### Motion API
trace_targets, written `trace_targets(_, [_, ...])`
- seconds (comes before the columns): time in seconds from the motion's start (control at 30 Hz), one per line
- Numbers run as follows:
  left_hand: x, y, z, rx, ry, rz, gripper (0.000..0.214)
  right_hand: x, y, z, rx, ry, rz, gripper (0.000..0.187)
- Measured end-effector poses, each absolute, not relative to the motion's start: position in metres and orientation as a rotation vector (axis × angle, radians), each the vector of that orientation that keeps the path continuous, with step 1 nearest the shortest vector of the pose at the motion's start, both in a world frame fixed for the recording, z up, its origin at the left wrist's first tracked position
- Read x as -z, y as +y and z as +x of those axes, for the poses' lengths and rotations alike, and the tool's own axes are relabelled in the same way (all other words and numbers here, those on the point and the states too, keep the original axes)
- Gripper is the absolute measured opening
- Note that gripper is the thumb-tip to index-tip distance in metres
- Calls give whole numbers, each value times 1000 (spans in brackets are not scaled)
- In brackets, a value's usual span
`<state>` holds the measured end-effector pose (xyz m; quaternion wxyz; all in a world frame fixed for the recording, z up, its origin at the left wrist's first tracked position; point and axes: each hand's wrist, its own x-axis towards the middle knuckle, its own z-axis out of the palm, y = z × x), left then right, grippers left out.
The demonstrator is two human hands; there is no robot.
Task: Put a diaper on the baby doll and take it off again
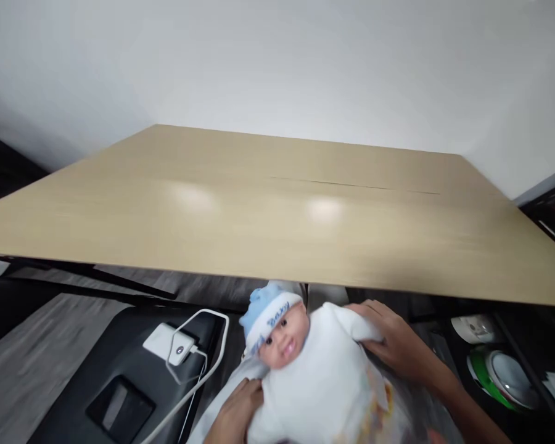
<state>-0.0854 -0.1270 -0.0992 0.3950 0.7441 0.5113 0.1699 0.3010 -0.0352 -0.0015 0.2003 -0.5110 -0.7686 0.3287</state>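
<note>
Head view: doll (pixel 312 382) leaning face up, just short of counter (pixel 277 234) near edge. Left hand (pixel 239 408) gripping one sleeve; right hand (pixel 388 339), nearer counter, gripping other. Doll wearing cap (pixel 266 317) and top (pixel 305 401); what is left not showing. Cap appearing soft, blue-white, lettered; top looking like plain cloth, print blurring. Counter showing smooth, wood-toned, glossy surface.

Both hands (pixel 388 338) hold a blue-capped doll (pixel 319 379) near the table (pixel 259 228).
</note>
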Motion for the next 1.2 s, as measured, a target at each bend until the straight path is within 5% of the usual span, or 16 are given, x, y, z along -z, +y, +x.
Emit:
trace_targets(0.23, [40,-109,-68,-136,1403,1819,49,73,-22,290,-972,-2143,-1567,42])
trace_targets(0.47, [4,-97,-66,398,1476,2295,62,64,-69,313,-1227,-1902,-1554,44])
trace_targets(0.6, [-17,-60,-19,-30,1389,2531,66,55,-79,307,-1194,-1867,-1606,42])
trace_targets(0.8, [22,-8,48,-455,432,2246,43,72,-67,302,-959,-1952,-1629,43])
trace_targets(1.03, [56,-22,25,-600,492,1956,31,98,-56,323,-787,-1810,-1780,41])
trace_targets(1.2, [58,-25,21,-654,576,1771,34,77,-64,298,-1064,-1885,-1465,44])
